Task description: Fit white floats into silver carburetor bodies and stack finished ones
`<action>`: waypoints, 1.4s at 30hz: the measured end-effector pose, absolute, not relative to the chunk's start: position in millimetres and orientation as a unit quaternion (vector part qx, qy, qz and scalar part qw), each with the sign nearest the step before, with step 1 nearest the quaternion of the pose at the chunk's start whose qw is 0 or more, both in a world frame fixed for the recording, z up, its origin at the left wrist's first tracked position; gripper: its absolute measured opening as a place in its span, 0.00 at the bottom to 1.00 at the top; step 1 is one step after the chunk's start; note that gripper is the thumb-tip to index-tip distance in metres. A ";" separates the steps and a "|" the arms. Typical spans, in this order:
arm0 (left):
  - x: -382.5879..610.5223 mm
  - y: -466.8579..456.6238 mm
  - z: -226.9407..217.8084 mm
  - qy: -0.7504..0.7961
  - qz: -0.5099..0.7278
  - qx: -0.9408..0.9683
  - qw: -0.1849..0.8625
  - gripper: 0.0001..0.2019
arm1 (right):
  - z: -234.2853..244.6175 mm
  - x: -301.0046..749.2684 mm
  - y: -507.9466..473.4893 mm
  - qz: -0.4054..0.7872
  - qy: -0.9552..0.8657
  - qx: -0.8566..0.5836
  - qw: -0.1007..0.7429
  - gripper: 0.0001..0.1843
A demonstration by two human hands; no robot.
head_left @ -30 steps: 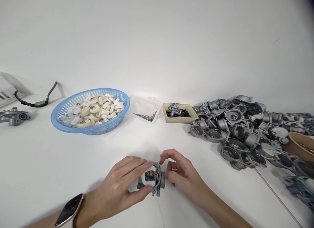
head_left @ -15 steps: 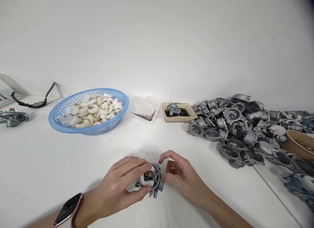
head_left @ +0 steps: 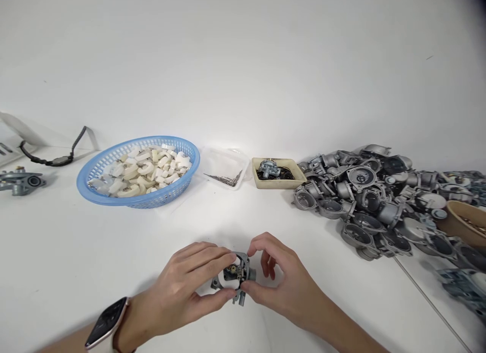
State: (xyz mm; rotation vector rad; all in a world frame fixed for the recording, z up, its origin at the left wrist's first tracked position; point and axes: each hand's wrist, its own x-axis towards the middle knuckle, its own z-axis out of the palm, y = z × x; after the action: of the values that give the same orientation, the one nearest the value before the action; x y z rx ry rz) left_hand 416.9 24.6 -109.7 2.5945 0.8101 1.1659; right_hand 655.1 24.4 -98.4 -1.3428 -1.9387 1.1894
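A grey metal carburetor body [head_left: 246, 275] sits low in the middle of the view, its open side facing up. Inside it lies a white plastic float [head_left: 229, 283] around small brass parts. My left hand [head_left: 190, 277], with a watch on the wrist, grips the carburetor from the left, fingers over the far side and thumb at the near side. My right hand [head_left: 279, 272] is at the right side, thumb and index fingertip touching the body's rim. Whether a small part sits between those fingertips cannot be seen.
Behind the hands stand a blue basket [head_left: 85, 191] of white floats, a clear tray [head_left: 224, 160] with thin pins and a cream tray [head_left: 279, 184] holding black rings and a small carburetor. Grey float bowls [head_left: 362, 206] pile up at right beside a brown bowl [head_left: 455, 224]. A wristwatch [head_left: 58, 161] lies far left.
My right thumb has moved left onto the carburetor's near right edge, and the index finger stays at its far corner. The left hand keeps its grip. The view has shifted slightly.
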 end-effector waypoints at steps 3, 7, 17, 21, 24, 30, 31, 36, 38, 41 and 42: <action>416.5 25.2 -110.9 0.273 0.380 0.880 0.080 0.19 | -99.6 654.7 24.5 0.432 -0.721 -0.478 0.255 0.15; 416.4 26.3 -111.7 0.274 0.362 0.888 0.076 0.20 | -98.7 654.7 24.5 0.431 -0.721 -0.477 0.258 0.16; 415.6 23.7 -113.5 0.284 0.359 0.886 0.074 0.18 | -94.5 657.4 28.7 0.514 -0.694 -0.416 0.285 0.08; 414.7 23.6 -115.0 0.287 0.335 0.895 0.066 0.19 | -98.4 657.5 34.6 0.576 -0.642 -0.419 0.283 0.12; 415.0 24.6 -114.2 0.283 0.321 0.901 0.070 0.19 | -104.0 659.1 37.6 0.621 -0.611 -0.412 0.268 0.15; 416.6 26.0 -110.9 0.280 0.321 0.901 0.084 0.18 | -111.2 659.6 42.2 0.681 -0.559 -0.402 0.249 0.21; 416.8 25.9 -110.5 0.279 0.320 0.901 0.086 0.18 | -111.6 659.0 43.0 0.688 -0.551 -0.401 0.251 0.22; 417.3 25.2 -110.4 0.284 0.325 0.898 0.091 0.18 | -112.6 656.5 45.1 0.697 -0.534 -0.403 0.259 0.23; 417.7 25.4 -110.9 0.284 0.329 0.896 0.094 0.18 | -112.8 656.7 45.1 0.696 -0.539 -0.399 0.257 0.23; 418.5 25.9 -111.2 0.281 0.333 0.895 0.099 0.17 | -113.3 657.6 44.9 0.691 -0.552 -0.390 0.258 0.22; 418.7 26.0 -111.2 0.280 0.333 0.895 0.100 0.17 | -113.7 658.0 44.9 0.689 -0.555 -0.387 0.258 0.22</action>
State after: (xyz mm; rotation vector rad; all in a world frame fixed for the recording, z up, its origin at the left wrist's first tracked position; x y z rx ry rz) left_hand 418.7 26.0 -111.2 2.6460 0.8277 0.9847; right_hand 658.0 44.9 -113.7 -1.0487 -1.5057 1.8691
